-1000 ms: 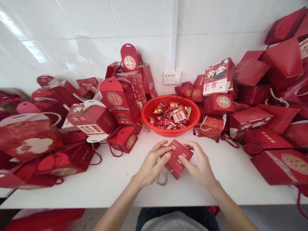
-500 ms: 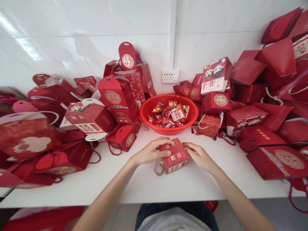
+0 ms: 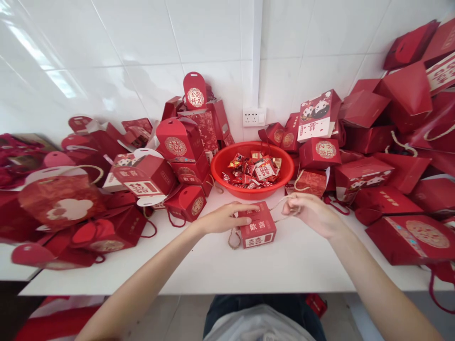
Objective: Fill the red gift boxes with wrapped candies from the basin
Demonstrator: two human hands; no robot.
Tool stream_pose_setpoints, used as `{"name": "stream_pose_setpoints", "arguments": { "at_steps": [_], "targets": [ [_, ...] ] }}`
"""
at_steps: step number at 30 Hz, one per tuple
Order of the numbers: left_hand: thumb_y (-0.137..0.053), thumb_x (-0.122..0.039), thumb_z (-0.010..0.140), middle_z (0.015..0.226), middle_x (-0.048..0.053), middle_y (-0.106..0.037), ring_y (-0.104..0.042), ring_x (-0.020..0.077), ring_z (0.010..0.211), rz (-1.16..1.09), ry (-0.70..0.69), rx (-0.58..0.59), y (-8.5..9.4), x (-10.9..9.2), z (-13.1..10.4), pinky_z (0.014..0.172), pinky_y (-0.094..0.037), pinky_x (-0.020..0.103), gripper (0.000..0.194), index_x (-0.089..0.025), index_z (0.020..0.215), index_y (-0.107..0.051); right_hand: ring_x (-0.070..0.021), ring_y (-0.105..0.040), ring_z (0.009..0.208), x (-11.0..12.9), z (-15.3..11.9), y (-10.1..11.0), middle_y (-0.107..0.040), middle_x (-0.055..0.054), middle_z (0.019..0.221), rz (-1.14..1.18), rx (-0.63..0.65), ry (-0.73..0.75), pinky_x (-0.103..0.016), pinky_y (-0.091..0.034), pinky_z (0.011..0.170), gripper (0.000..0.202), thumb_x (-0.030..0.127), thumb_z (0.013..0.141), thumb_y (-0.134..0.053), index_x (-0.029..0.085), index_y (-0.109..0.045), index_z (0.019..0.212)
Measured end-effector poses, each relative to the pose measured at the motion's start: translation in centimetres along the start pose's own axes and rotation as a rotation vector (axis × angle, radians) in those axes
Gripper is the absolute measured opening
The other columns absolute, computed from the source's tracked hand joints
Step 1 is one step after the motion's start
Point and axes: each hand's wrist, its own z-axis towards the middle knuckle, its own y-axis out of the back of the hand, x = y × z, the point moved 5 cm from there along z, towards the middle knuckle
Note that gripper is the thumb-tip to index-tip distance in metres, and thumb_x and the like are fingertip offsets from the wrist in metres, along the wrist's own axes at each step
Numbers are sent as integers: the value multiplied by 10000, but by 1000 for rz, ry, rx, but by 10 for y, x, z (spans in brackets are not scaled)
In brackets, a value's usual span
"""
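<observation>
A small red gift box (image 3: 259, 226) with gold characters on top and a cream printed panel on its front side lies on the white table (image 3: 213, 270). My left hand (image 3: 223, 217) holds it from the left, fingers and thumb pressed on its top. On the right, a twisted cord handle (image 3: 282, 219) stretches out from the box. My right hand (image 3: 310, 212) pinches the end of this cord, away from the box wall. A second cord loop (image 3: 233, 246) hangs from the left side onto the table.
Behind the box stands a red plastic bowl (image 3: 250, 193) holding wrapped sweets (image 3: 245, 179). Red gift boxes are piled at the left (image 3: 140, 177) and higher at the right (image 3: 408, 232). A wall socket (image 3: 253, 116) sits on the tiled wall.
My right hand has moved from the box's right side outward to the right, drawing the cord handle out. The box has turned slightly; my left hand stays on it. The view has shifted a little.
</observation>
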Motion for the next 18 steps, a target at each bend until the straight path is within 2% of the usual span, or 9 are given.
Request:
{"name": "stream_pose_setpoints", "arguments": {
  "at_steps": [2,4,7,10,12,14,18],
  "targets": [
    [-643,-287,877,1312,84,-713,-700,256,1120,-12,20,-18,-1,-4,1,933,-567,347,416,-248,1284,-721,-197,-682,775,20,-4,4,-725,-57,777,73,5,8,-373,-541,795,242,429,771,-680,193,-684,720],
    [-655,-218,822,1282,69,-731,-705,267,1112,56,30,-38,4,-16,4,957,-557,360,427,-247,1239,-747,-211,-703,871,38,-7,1,-757,-74,873,65,56,-4,-374,-536,848,249,427,768,-743,183,-734,814],
    [-670,-141,740,1246,47,-747,-699,282,1127,193,26,-56,25,-50,9,997,-536,373,504,-255,1224,-751,-222,-722,945,59,-8,-11,-781,-93,992,-44,178,-27,-372,-546,865,313,454,808,-747,174,-745,949],
    [-735,-243,735,1306,57,-713,-681,286,1160,182,24,-57,53,-90,13,984,-540,359,521,-238,1256,-724,-227,-736,965,77,-6,-20,-780,-90,1052,-149,257,-11,-365,-589,833,338,466,845,-725,182,-745,1026],
    [-709,-320,786,1226,69,-734,-735,259,999,93,29,-74,70,-114,14,848,-583,333,473,-221,1248,-718,-229,-749,959,90,-6,-22,-783,-79,1046,-193,254,14,-358,-619,810,331,452,863,-720,202,-742,1079],
    [-705,-332,796,1171,84,-737,-750,240,893,21,31,-139,82,-133,14,764,-590,320,445,-200,1220,-721,-237,-763,939,103,-7,-22,-788,-71,1019,-219,239,48,-361,-644,792,330,438,881,-715,223,-734,1130],
    [-706,-235,761,1210,107,-706,-739,233,910,-16,-4,-214,85,-155,16,791,-598,341,447,-193,1206,-711,-262,-783,895,127,-10,-26,-787,-69,1010,-184,207,116,-384,-675,728,352,429,902,-708,235,-713,1195]
  ]
}}
